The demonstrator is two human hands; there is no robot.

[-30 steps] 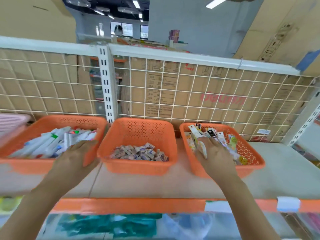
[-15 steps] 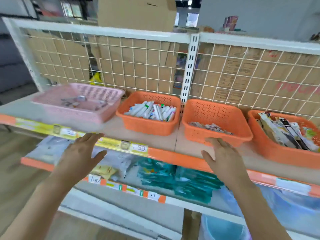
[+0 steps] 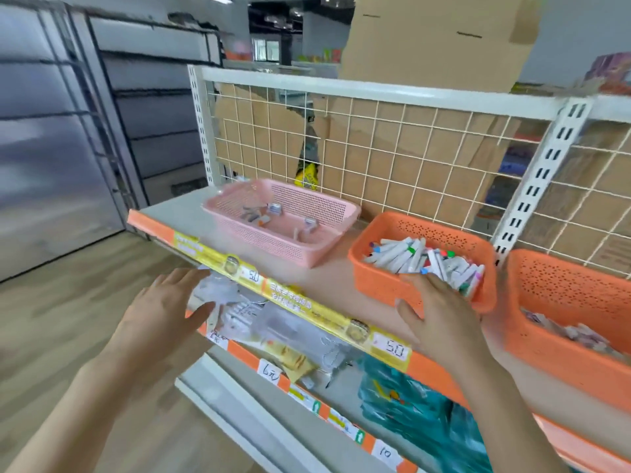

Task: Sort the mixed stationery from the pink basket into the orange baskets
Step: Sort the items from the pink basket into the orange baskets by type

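I have a single feed, the head camera, set high and close, tipped forward and down over the shelf (image 3: 336, 281). It meets the wire backing (image 3: 392, 158) at a slant, so the shelf edge runs from 10 to 4 o'clock. The pink basket (image 3: 266, 240) sits near centre, the first orange basket (image 3: 379, 285) is at 3 o'clock, the second orange basket (image 3: 563, 295) at 4, and the floor (image 3: 68, 302) at 8.
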